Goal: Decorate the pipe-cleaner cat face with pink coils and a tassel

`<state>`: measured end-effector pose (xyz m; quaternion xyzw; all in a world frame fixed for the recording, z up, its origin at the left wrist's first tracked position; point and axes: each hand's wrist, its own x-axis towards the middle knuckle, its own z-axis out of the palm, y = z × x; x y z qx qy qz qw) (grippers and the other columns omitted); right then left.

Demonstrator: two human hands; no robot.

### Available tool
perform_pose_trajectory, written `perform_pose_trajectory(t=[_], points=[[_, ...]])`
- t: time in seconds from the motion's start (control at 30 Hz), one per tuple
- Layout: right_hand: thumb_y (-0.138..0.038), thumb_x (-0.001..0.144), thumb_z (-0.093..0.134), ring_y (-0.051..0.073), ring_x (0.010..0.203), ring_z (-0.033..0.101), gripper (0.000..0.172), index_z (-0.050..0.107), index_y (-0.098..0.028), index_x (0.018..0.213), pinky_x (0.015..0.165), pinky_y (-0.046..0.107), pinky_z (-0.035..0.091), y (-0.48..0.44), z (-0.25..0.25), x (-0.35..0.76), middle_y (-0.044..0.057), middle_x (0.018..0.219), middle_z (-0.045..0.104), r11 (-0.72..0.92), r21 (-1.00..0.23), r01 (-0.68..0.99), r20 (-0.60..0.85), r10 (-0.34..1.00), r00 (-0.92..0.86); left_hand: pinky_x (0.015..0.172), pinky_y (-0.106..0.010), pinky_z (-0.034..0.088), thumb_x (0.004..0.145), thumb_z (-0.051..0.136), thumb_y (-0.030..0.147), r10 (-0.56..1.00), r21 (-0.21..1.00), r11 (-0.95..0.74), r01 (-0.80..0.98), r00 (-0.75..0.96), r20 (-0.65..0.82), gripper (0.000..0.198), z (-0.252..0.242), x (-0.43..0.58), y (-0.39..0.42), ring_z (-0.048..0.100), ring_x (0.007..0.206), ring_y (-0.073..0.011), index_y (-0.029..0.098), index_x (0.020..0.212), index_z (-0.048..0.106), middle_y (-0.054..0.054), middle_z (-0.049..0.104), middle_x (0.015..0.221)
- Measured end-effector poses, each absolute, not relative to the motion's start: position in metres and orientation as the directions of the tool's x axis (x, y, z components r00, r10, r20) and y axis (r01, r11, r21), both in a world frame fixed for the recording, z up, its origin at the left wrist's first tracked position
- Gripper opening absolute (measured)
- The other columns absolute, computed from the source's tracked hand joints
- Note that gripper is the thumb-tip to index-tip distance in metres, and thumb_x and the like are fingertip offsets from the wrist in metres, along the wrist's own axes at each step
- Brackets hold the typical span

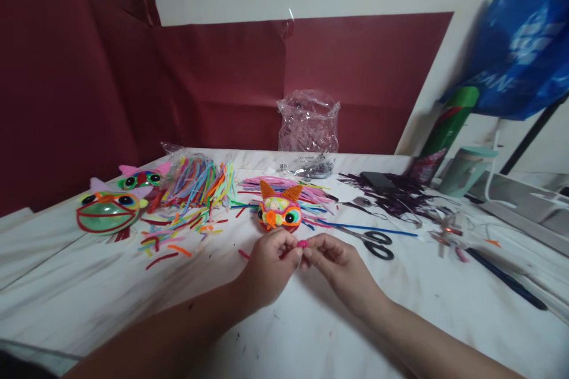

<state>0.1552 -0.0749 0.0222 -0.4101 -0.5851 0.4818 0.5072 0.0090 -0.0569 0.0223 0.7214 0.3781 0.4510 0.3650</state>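
My left hand (274,260) and my right hand (335,263) meet low over the table, both with fingers pinched. Between the fingertips is a small, bright pink pipe cleaner piece (303,244), bent into a compact shape; most of it is hidden. Just beyond my left hand sits a small animal head (278,207) with orange ears, big black eyes and a multicoloured face. Scissors (371,240) with black handles lie beyond my right hand, beside a long blue pipe cleaner (377,229).
Two frog-like masks (109,213) (146,177) lie at left, near bundled pipe cleaners (198,183) and loose cut pieces (171,249). Clear plastic packaging (308,124) stands at the back. Purple strips (393,198), a mint mug (466,173), a green can (448,124) and a dark pen-like tool (507,278) are at right.
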Motion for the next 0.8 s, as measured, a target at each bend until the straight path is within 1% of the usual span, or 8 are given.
perform_pose_trajectory(t=[0.13, 0.27, 0.4, 0.53, 0.6, 0.73, 0.8], points=[[-0.047, 0.073, 0.061, 0.015, 0.061, 0.055, 0.031, 0.058, -0.016, 0.072, 0.062, 0.028, 0.044, -0.074, 0.018, 0.158, 0.001, 0.062, 0.059, 0.235, -0.969, 0.077, 0.221, 0.964, -0.150, 0.055, -0.022, 0.037, 0.073, 0.050, 0.015, 0.877, 0.837, -0.463, 0.292, 0.285, 0.386, 0.016, 0.020, 0.011, -0.057, 0.047, 0.058, -0.0105, 0.016, 0.058, 0.048, 0.002, 0.050, 0.060], [-0.043, 0.080, 0.051, 0.015, 0.061, 0.052, 0.029, 0.054, -0.017, 0.070, 0.058, 0.027, 0.041, -0.072, 0.018, 0.162, 0.002, 0.062, 0.056, 0.318, -0.915, 0.250, 0.273, 0.941, -0.200, 0.052, -0.021, 0.033, 0.074, 0.049, 0.016, 0.881, 0.825, -0.441, 0.354, 0.345, 0.322, 0.014, 0.022, 0.009, -0.055, 0.044, 0.056, -0.0098, 0.016, 0.060, 0.050, 0.003, 0.048, 0.058], [-0.038, 0.083, 0.047, 0.015, 0.058, 0.050, 0.025, 0.052, -0.018, 0.070, 0.055, 0.026, 0.037, -0.072, 0.019, 0.164, 0.002, 0.062, 0.056, 0.358, -0.839, 0.410, 0.275, 0.929, -0.247, 0.052, -0.021, 0.031, 0.072, 0.049, 0.012, 0.854, 0.742, -0.493, 0.454, 0.416, 0.313, 0.012, 0.025, 0.004, -0.052, 0.042, 0.055, -0.0097, 0.016, 0.061, 0.049, 0.004, 0.045, 0.057], [-0.033, 0.084, 0.044, 0.014, 0.056, 0.049, 0.022, 0.051, -0.018, 0.069, 0.053, 0.025, 0.036, -0.072, 0.022, 0.165, 0.001, 0.060, 0.056, 0.376, -0.803, 0.462, 0.263, 0.920, -0.290, 0.059, -0.023, 0.033, 0.073, 0.048, 0.009, 0.803, 0.604, -0.591, 0.535, 0.467, 0.372, 0.011, 0.026, 0.001, -0.051, 0.048, 0.065, -0.0127, 0.016, 0.064, 0.050, 0.001, 0.051, 0.066], [-0.030, 0.084, 0.044, 0.014, 0.055, 0.049, 0.020, 0.050, -0.018, 0.068, 0.052, 0.024, 0.036, -0.072, 0.024, 0.166, 0.001, 0.059, 0.056, 0.390, -0.787, 0.478, 0.267, 0.914, -0.306, 0.060, -0.023, 0.034, 0.074, 0.047, 0.009, 0.784, 0.563, -0.618, 0.549, 0.483, 0.389, 0.012, 0.025, 0.000, -0.051, 0.049, 0.067, -0.0134, 0.016, 0.065, 0.050, 0.000, 0.053, 0.068], [-0.023, 0.081, 0.046, 0.013, 0.056, 0.050, 0.015, 0.054, -0.017, 0.071, 0.052, 0.024, 0.035, -0.071, 0.026, 0.170, 0.001, 0.062, 0.058, 0.444, -0.711, 0.546, 0.278, 0.890, -0.361, 0.060, -0.023, 0.034, 0.074, 0.047, 0.010, 0.773, 0.556, -0.630, 0.541, 0.499, 0.391, 0.012, 0.023, 0.000, -0.052, 0.049, 0.066, -0.0132, 0.016, 0.065, 0.050, 0.000, 0.053, 0.067], [-0.023, 0.081, 0.047, 0.013, 0.056, 0.049, 0.014, 0.056, -0.017, 0.071, 0.052, 0.024, 0.035, -0.070, 0.027, 0.172, 0.001, 0.062, 0.057, 0.452, -0.698, 0.556, 0.264, 0.884, -0.386, 0.058, -0.023, 0.033, 0.074, 0.049, 0.011, 0.766, 0.560, -0.637, 0.530, 0.520, 0.378, 0.012, 0.024, 0.001, -0.052, 0.048, 0.065, -0.0129, 0.016, 0.064, 0.050, 0.000, 0.052, 0.066]])
